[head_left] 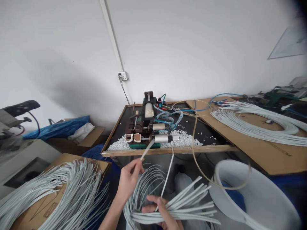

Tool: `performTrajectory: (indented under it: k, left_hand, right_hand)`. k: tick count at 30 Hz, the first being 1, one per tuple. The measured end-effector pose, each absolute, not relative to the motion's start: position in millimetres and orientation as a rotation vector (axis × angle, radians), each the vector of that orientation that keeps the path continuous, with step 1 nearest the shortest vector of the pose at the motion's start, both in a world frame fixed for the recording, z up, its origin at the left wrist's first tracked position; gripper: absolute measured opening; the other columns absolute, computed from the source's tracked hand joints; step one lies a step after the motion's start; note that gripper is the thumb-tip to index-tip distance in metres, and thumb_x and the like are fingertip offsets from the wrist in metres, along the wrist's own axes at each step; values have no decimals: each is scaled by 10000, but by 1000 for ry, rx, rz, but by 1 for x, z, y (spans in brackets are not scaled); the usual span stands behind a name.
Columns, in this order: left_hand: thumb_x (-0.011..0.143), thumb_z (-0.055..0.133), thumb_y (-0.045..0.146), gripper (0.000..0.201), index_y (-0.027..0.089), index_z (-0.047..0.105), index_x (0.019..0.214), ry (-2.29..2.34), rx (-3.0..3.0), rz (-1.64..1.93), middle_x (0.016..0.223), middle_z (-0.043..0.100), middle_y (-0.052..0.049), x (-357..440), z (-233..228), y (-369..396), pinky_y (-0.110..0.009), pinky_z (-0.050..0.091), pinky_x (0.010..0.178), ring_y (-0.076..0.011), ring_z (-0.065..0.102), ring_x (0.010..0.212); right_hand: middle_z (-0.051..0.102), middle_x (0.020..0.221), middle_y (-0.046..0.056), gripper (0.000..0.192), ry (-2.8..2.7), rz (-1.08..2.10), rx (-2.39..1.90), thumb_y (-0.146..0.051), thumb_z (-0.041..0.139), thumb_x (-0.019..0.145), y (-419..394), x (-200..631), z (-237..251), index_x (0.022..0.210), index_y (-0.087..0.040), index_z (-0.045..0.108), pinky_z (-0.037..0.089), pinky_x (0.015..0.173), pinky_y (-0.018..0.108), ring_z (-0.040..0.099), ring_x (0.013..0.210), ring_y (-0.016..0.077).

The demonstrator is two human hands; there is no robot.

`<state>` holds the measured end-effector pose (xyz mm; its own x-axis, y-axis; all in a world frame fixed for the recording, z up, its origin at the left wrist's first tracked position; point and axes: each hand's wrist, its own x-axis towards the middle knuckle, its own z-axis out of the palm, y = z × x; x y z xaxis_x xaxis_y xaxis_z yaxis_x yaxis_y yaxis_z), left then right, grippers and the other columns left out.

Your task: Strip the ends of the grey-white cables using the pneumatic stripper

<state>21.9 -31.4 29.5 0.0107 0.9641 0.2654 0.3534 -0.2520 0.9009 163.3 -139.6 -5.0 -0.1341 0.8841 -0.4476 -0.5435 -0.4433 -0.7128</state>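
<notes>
In front of the metal machine (149, 110), the left hand (130, 175) pinches one smooth pale wire (147, 150) between narrow fingers, its end close to the machine. Lower than the machine, the right hand (165, 213) curls its fingers around a looped wire bundle (188, 209). White bits (119, 143) surround the machine.

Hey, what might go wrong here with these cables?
The left hand pinches a white cable close to the machine; fingers might get nipped if it moves. The bundle in the right hand fans out loosely, so strands could slip or snag the yellowish hose hanging nearby.
</notes>
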Motion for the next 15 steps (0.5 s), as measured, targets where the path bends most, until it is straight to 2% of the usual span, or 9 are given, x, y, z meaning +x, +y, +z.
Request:
performTrajectory:
  k: [2,4,5,7,9,12,15]
  left_hand:
    - [897,581,403,280,199,753,982,1234,1820,1079,976,728,-88,28,45,-42,-332,483,892,-259,643,972]
    - [931,530,411,319,198,761,986,1091,1806,926,1053,720,-98,34,58,-52,-346,463,941,-262,623,1038]
    - [946,501,426,354,187,761,974,1030,1731,832,1007,729,-97,37,63,-57,-332,494,882,-246,646,967]
    - [938,507,467,399,153,752,915,949,1520,665,853,733,-85,43,67,-64,-267,525,657,-186,657,710]
    - [888,580,496,400,128,730,849,939,1350,639,723,708,-64,45,64,-67,-209,452,479,-126,577,517]
    - [858,637,461,360,122,709,762,1012,1320,879,626,673,-43,42,53,-58,-198,428,503,-112,540,511]
    - [857,644,409,307,132,712,743,1127,1325,1171,577,639,-18,33,42,-39,-206,436,582,-117,537,556]
  right_hand:
    - [802,753,118,675,-537,1761,-1041,-731,649,664,-139,162,1,962,-131,738,534,770,416,745,794,318]
    - [787,660,106,636,-597,1744,-991,-718,628,694,-139,161,5,918,-134,745,536,773,432,742,769,321]
    - [777,621,103,627,-634,1736,-967,-712,618,708,-138,161,6,905,-131,748,535,769,437,740,742,319]
    - [777,624,115,649,-704,1744,-973,-716,603,721,-136,161,7,920,-117,753,530,758,450,737,699,319]
    - [798,737,140,678,-704,1760,-1013,-720,622,704,-133,161,5,973,-113,754,529,776,463,741,745,327]
    - [794,965,136,668,-551,1764,-996,-699,701,640,-128,162,-3,1027,-157,754,520,885,471,721,946,333]
    - [770,1075,115,646,-444,1758,-974,-703,719,609,-124,163,-11,1017,-205,761,487,960,463,655,1117,333]
